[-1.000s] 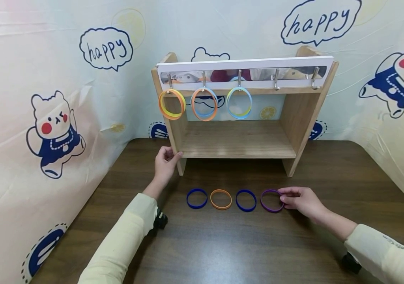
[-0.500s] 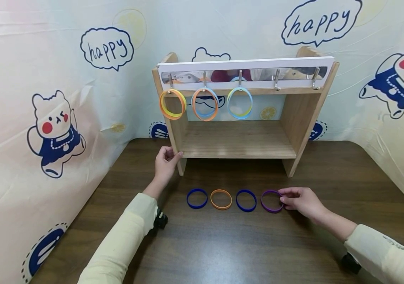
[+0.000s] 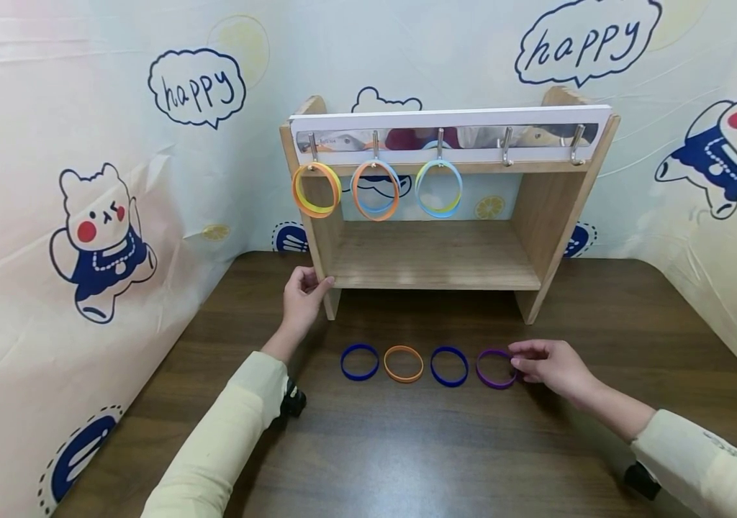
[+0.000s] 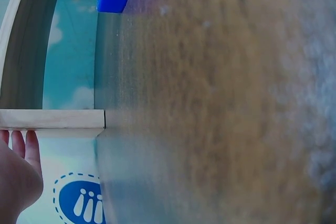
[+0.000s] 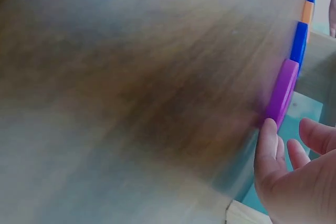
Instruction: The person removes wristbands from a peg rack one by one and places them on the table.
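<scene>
My left hand (image 3: 301, 301) grips the lower left side panel of a wooden rack (image 3: 436, 252), thumb at the front edge and fingers on the outside. In the left wrist view its fingers (image 4: 32, 150) lie against the panel. A purple silicone wristband (image 3: 496, 386) lies flat on the table. My right hand (image 3: 553, 367) has its fingertips right at the band's right edge. The right wrist view shows a fingertip (image 5: 269, 124) at the end of the purple band, with the thumb and fingers spread apart. Left of it lie a blue band (image 3: 449, 384), an orange band (image 3: 403, 380) and another blue band (image 3: 359, 378).
Metal hooks (image 3: 507, 146) line the white strip (image 3: 472, 115) atop the rack. Pairs of bands hang on three of them: orange and yellow (image 3: 317, 214), orange and light blue (image 3: 375, 216), light blue and yellow (image 3: 438, 214). A printed cloth (image 3: 317, 43) backs the brown table (image 3: 407, 453).
The purple band's edge shows slightly clearer of the right fingertips, which have shifted a little. The left hand stays on the rack, and the row of bands keeps its place.
</scene>
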Demonstrator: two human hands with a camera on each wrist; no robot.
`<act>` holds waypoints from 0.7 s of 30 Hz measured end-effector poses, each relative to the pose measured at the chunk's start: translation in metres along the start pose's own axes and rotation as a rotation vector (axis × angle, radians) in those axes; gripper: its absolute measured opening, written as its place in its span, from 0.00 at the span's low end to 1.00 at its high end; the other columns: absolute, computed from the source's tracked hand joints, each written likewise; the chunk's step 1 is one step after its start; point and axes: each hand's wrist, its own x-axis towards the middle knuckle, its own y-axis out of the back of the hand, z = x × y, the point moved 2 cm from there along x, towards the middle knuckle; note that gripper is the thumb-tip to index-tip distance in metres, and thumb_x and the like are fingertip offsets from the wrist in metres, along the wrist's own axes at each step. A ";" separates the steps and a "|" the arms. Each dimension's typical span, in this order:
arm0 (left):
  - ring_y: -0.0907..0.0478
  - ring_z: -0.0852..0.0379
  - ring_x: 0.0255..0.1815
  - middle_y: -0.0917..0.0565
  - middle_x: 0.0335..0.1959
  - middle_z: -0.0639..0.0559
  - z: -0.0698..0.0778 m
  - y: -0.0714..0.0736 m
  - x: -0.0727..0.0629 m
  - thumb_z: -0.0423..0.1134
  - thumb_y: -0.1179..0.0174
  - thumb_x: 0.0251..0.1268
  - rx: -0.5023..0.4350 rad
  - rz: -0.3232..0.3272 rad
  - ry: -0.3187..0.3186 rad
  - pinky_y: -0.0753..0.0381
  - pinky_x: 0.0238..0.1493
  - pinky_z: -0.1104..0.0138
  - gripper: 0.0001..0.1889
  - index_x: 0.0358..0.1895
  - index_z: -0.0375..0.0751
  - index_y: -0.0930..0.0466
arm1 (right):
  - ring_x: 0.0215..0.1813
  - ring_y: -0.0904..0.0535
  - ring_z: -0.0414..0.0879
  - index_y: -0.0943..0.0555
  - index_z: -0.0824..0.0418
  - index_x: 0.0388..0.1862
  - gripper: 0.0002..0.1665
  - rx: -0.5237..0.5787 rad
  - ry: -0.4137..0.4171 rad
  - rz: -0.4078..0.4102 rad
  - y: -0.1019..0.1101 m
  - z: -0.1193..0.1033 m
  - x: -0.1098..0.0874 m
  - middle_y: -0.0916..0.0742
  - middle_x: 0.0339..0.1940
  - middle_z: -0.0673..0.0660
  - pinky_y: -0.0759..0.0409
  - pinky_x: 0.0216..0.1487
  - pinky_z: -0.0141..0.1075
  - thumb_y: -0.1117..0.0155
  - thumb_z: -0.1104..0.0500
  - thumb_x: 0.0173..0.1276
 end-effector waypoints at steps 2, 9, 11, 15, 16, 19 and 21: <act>0.26 0.48 0.46 0.22 0.46 0.38 0.009 0.000 -0.004 0.34 0.35 0.63 -0.004 -0.007 -0.003 0.21 0.41 0.73 0.17 0.49 0.28 0.28 | 0.48 0.18 0.54 0.26 0.77 0.58 0.23 -0.001 0.009 0.007 0.001 -0.004 0.001 0.19 0.53 0.71 0.17 0.44 0.40 0.37 0.64 0.69; 0.26 0.46 0.47 0.22 0.47 0.35 0.026 -0.001 -0.012 0.31 0.36 0.65 0.014 -0.015 -0.023 0.21 0.41 0.72 0.15 0.47 0.26 0.29 | 0.51 0.20 0.59 0.26 0.73 0.61 0.25 -0.032 0.034 0.055 0.004 -0.024 0.006 0.20 0.55 0.70 0.17 0.46 0.42 0.36 0.60 0.69; 0.26 0.45 0.47 0.22 0.47 0.35 0.026 -0.001 -0.012 0.31 0.37 0.65 0.012 -0.016 -0.022 0.21 0.42 0.72 0.15 0.48 0.26 0.29 | 0.51 0.20 0.57 0.26 0.72 0.61 0.25 -0.032 0.044 0.066 0.006 -0.031 0.008 0.19 0.55 0.70 0.18 0.47 0.41 0.36 0.60 0.70; 0.26 0.43 0.48 0.23 0.48 0.33 0.026 -0.001 -0.012 0.31 0.36 0.64 0.005 -0.020 -0.020 0.22 0.41 0.73 0.16 0.48 0.25 0.29 | 0.46 0.19 0.46 0.25 0.70 0.60 0.24 -0.028 0.093 0.093 0.009 -0.049 0.012 0.19 0.54 0.68 0.18 0.46 0.38 0.36 0.59 0.70; 0.26 0.43 0.48 0.23 0.48 0.33 0.026 -0.001 -0.012 0.31 0.36 0.64 0.004 -0.019 -0.020 0.22 0.41 0.73 0.16 0.48 0.25 0.29 | 0.45 0.18 0.43 0.25 0.70 0.60 0.24 -0.027 0.110 0.105 0.009 -0.054 0.013 0.19 0.53 0.68 0.18 0.45 0.38 0.37 0.58 0.70; 0.26 0.42 0.48 0.23 0.48 0.33 0.026 -0.001 -0.012 0.31 0.36 0.64 0.000 -0.020 -0.019 0.22 0.41 0.73 0.16 0.48 0.25 0.29 | 0.43 0.19 0.37 0.24 0.71 0.59 0.23 -0.011 0.155 0.138 0.010 -0.068 0.017 0.18 0.53 0.67 0.18 0.45 0.36 0.37 0.59 0.71; 0.26 0.41 0.49 0.23 0.48 0.33 0.026 -0.001 -0.012 0.31 0.36 0.64 -0.004 -0.020 -0.017 0.22 0.41 0.73 0.16 0.48 0.25 0.29 | 0.42 0.18 0.35 0.24 0.72 0.59 0.23 0.011 0.184 0.157 0.010 -0.077 0.019 0.18 0.51 0.66 0.18 0.45 0.35 0.37 0.60 0.70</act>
